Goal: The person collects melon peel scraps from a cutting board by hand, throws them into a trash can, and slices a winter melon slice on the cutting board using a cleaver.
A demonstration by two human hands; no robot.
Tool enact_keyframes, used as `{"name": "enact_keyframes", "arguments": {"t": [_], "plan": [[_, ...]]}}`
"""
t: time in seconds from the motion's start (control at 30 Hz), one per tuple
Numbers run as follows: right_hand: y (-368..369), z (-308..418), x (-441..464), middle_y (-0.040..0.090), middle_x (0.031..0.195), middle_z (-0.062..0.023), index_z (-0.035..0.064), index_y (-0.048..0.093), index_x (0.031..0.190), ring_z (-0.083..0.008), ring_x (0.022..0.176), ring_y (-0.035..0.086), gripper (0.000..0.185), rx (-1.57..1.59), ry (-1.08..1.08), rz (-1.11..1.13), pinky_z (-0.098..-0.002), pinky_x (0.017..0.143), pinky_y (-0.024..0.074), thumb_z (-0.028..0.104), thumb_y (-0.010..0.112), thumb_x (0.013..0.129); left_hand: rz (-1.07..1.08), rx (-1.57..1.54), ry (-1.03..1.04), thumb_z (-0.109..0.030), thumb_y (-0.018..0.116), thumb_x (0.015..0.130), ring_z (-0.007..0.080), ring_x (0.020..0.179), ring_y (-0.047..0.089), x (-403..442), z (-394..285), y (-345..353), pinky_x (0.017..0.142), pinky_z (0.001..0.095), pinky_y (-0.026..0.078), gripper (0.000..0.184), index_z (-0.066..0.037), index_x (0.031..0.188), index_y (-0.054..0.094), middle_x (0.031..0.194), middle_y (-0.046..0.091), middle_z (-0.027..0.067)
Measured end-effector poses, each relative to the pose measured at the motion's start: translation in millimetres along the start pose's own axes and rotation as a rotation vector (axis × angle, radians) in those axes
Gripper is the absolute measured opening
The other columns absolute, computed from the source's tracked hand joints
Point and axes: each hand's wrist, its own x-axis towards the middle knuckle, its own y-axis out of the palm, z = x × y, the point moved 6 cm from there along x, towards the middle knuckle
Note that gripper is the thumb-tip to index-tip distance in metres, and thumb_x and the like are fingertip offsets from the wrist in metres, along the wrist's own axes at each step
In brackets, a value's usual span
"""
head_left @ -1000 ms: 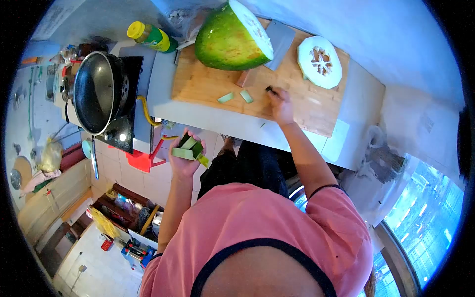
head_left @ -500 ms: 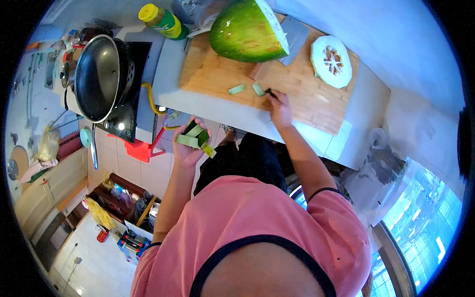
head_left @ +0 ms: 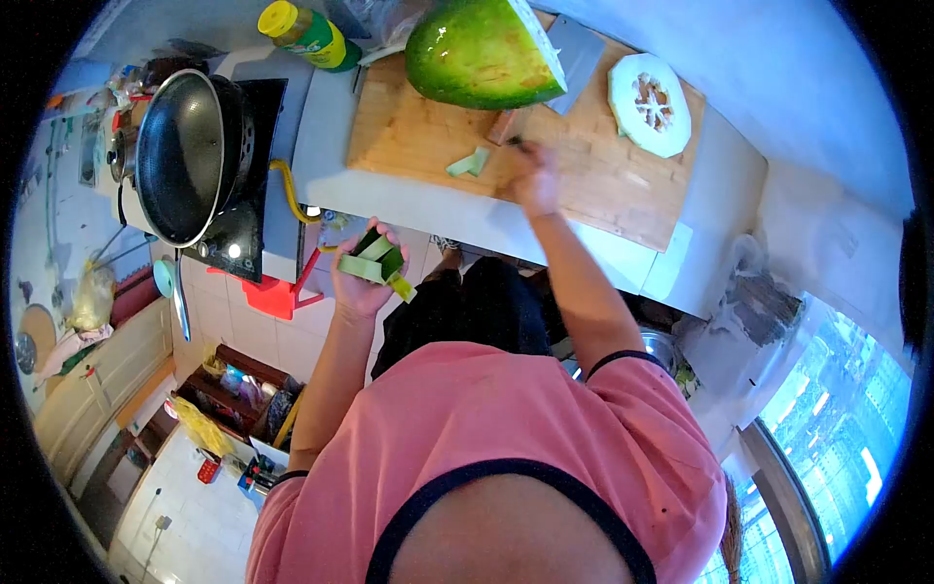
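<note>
My left hand (head_left: 365, 277), below the counter's front edge, is cupped around several strips of green peel (head_left: 373, 261). My right hand (head_left: 535, 185) is over the cutting board (head_left: 603, 185), blurred by motion. A small dark thing (head_left: 516, 142) shows at its fingertips, too smeared to name. To its left two pale green peel pieces (head_left: 469, 163) lie against each other on the board. A big cut green melon-like fruit (head_left: 482, 58) rests at the board's back. Beside it lies a cleaver (head_left: 576, 63) with a reddish-brown handle (head_left: 502, 127), its blade partly behind the fruit.
A pale ring-shaped slice (head_left: 650, 105) with a hollow, seedy centre is on the board's right side. A yellow-capped bottle (head_left: 309, 37) stands at the back left. Farther left a black wok (head_left: 182, 156) is on the stove. A red stool (head_left: 270, 295) is below.
My right hand has moved up the board, towards the cleaver handle. The two peel pieces, apart before, now touch. My left hand still holds its strips.
</note>
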Motion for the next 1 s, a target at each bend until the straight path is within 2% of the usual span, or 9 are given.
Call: {"name": "enact_keyframes", "arguments": {"t": [0.07, 0.2, 0.27, 0.33, 0.57, 0.67, 0.73, 0.87, 1.0], "plan": [[-7.8, 38.0, -11.6, 0.058, 0.106, -0.0152, 0.0080, 0.066, 0.098, -0.0314, 0.099, 0.054, 0.040, 0.093, -0.017, 0.120, -0.0387, 0.085, 0.0472, -0.008, 0.056, 0.063, 0.001, 0.003, -0.020, -0.024, 0.050, 0.080, 0.0214, 0.096, 0.056, 0.0, -1.7, -1.0, 0.093, 0.0439, 0.040, 0.033, -0.009, 0.109, 0.057, 0.100, 0.058, 0.0062], [-32.8, -13.6, -53.5, 0.060, 0.102, -0.0119, 0.0093, 0.067, 0.094, -0.0302, 0.093, 0.056, 0.026, -0.024, -0.101, 0.073, -0.0397, 0.081, 0.0488, 0.001, 0.058, 0.071, 0.012, 0.014, -0.044, -0.024, 0.050, 0.080, 0.0218, 0.096, 0.056, -1.1, -5.3, 3.0, 0.092, 0.0438, 0.041, 0.033, -0.009, 0.109, 0.057, 0.099, 0.059, 0.0062], [-61.1, -44.8, -29.7, 0.061, 0.101, -0.0136, 0.0082, 0.067, 0.094, -0.0305, 0.093, 0.056, 0.026, -0.022, 0.247, 0.069, -0.0384, 0.081, 0.0482, 0.003, 0.057, 0.070, 0.015, 0.036, -0.039, -0.023, 0.051, 0.080, 0.0222, 0.096, 0.056, 0.6, -8.3, 2.6, 0.091, 0.0439, 0.041, 0.033, -0.009, 0.109, 0.057, 0.099, 0.059, 0.0062], [-58.8, -36.2, -13.1, 0.060, 0.102, -0.0161, 0.0052, 0.067, 0.096, -0.0319, 0.095, 0.055, 0.034, 0.024, 0.175, -0.185, -0.0379, 0.081, 0.0474, -0.007, 0.052, 0.067, 0.010, 0.042, -0.042, -0.023, 0.051, 0.080, 0.0224, 0.096, 0.056, -2.2, -8.7, -0.1, 0.091, 0.0439, 0.042, 0.033, -0.008, 0.109, 0.057, 0.099, 0.059, 0.0062], [-33.1, 25.8, -60.5, 0.060, 0.101, -0.0134, 0.0060, 0.067, 0.092, -0.0298, 0.095, 0.055, 0.029, 0.095, -0.055, -0.006, -0.0374, 0.082, 0.0474, -0.005, 0.053, 0.069, 0.060, 0.084, -0.118, -0.022, 0.051, 0.080, 0.0230, 0.097, 0.056, 2.8, -6.7, 12.0, 0.092, 0.0438, 0.042, 0.032, -0.009, 0.109, 0.057, 0.100, 0.059, 0.0064], [-79.2, -62.1, -81.6, 0.061, 0.097, -0.0146, 0.0088, 0.067, 0.097, -0.0313, 0.095, 0.056, 0.030, -0.111, 0.311, -0.114, -0.0366, 0.082, 0.0469, -0.003, 0.057, 0.071, 0.065, 0.074, -0.129, -0.021, 0.052, 0.081, 0.0229, 0.097, 0.056, 5.2, -12.2, 6.9, 0.093, 0.0439, 0.041, 0.032, -0.009, 0.110, 0.057, 0.101, 0.059, 0.0068], [-86.9, -59.0, -77.5, 0.061, 0.099, -0.0153, 0.0082, 0.067, 0.095, -0.0313, 0.090, 0.057, 0.028, -0.118, 0.336, -0.244, -0.0386, 0.081, 0.0473, -0.003, 0.057, 0.072, 0.044, 0.071, -0.131, -0.022, 0.051, 0.081, 0.0229, 0.097, 0.056, 2.7, -13.2, 1.8, 0.093, 0.0439, 0.041, 0.032, -0.009, 0.110, 0.057, 0.102, 0.059, 0.0069], [-17.3, 33.6, -55.8, 0.059, 0.100, -0.0137, 0.0051, 0.066, 0.095, -0.0315, 0.094, 0.055, 0.025, 0.051, 0.081, -0.181, -0.0378, 0.081, 0.0468, 0.000, 0.057, 0.073, 0.050, 0.079, -0.151, -0.022, 0.052, 0.081, 0.0229, 0.096, 0.056, 7.2, -12.5, 2.0, 0.094, 0.0438, 0.040, 0.032, -0.008, 0.110, 0.056, 0.101, 0.059, 0.0072], [8.7, 54.3, -57.0, 0.059, 0.102, -0.0132, 0.0076, 0.066, 0.095, -0.0321, 0.095, 0.055, 0.026, 0.087, 0.092, -0.006, -0.0384, 0.082, 0.0467, 0.001, 0.055, 0.072, 0.060, 0.155, -0.172, -0.022, 0.051, 0.081, 0.0230, 0.096, 0.056, 2.8, -13.1, 9.2, 0.095, 0.0438, 0.039, 0.033, -0.008, 0.110, 0.056, 0.101, 0.059, 0.0073]]}}
